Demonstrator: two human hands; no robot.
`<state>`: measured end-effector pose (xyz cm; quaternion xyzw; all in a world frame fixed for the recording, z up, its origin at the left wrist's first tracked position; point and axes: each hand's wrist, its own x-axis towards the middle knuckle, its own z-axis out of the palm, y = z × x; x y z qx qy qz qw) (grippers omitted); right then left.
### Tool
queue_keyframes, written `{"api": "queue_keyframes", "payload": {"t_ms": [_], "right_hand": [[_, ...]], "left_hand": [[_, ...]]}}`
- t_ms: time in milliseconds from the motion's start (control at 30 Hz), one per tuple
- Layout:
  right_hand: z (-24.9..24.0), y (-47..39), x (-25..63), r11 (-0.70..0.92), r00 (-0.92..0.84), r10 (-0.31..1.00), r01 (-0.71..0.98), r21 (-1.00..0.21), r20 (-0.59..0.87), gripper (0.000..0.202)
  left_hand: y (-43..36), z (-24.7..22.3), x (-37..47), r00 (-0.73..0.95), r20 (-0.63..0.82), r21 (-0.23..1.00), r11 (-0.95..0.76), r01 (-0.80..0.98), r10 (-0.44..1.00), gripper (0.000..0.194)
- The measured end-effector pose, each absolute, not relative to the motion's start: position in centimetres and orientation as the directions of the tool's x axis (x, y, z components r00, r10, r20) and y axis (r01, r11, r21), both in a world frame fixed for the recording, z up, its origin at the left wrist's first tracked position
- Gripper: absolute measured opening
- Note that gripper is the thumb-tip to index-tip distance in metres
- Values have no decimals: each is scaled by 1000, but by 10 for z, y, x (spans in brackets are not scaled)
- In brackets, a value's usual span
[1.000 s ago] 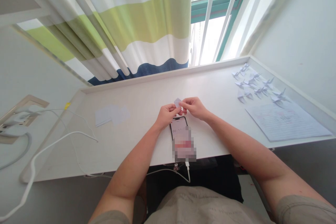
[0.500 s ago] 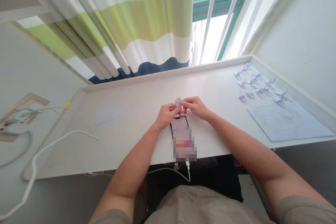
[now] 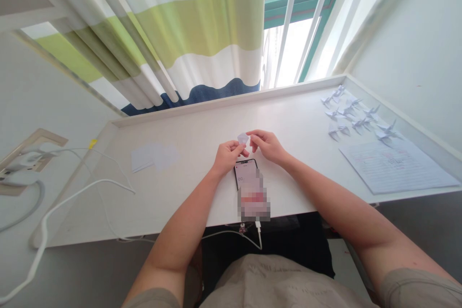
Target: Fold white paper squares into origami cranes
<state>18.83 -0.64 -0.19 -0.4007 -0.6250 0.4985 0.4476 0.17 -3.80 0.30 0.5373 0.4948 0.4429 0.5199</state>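
I am looking in on what seems to be a room in a home or dormitory; which, I cannot tell. A curtain point(image 3: 191, 24) in white, green and blue is hanging across part of a teal-framed window point(image 3: 290, 12). Below it a white desk point(image 3: 191, 130) is standing against plain walls point(image 3: 415, 48), written sheets point(image 3: 397, 168) are lying on it, and chargers point(image 3: 21, 173) are filling a domestic-looking wall socket point(image 3: 54, 139).

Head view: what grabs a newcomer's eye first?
Probably the green-banded curtain, hanging beyond the white desk. Next, at the desk's middle, the left hand holds a small folded paper, with the right hand close beside it. Folded paper figures cluster toward the desk's far right corner.
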Motion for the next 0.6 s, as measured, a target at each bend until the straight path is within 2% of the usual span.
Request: {"api": "queue_keyframes", "payload": {"t_ms": [133, 267, 400, 600], "right_hand": [[-4, -7, 190, 411, -242, 901, 209, -887, 361, 25], [-7, -7, 193, 582, -305, 809, 298, -756, 503, 33], [-11, -6, 195, 643, -381, 762, 349, -682, 524, 36], [-7, -7, 194, 621, -402, 770, 295, -726, 495, 27]], "left_hand": [[-38, 2, 2, 111, -38, 998, 32, 49, 993, 45], [-39, 4, 3, 113, -47, 999, 43, 34, 993, 48], [-38, 5, 2, 108, -42, 999, 40, 24, 993, 52], [-34, -1, 1, 116, -25, 1000, 23, 14, 993, 58]]}}
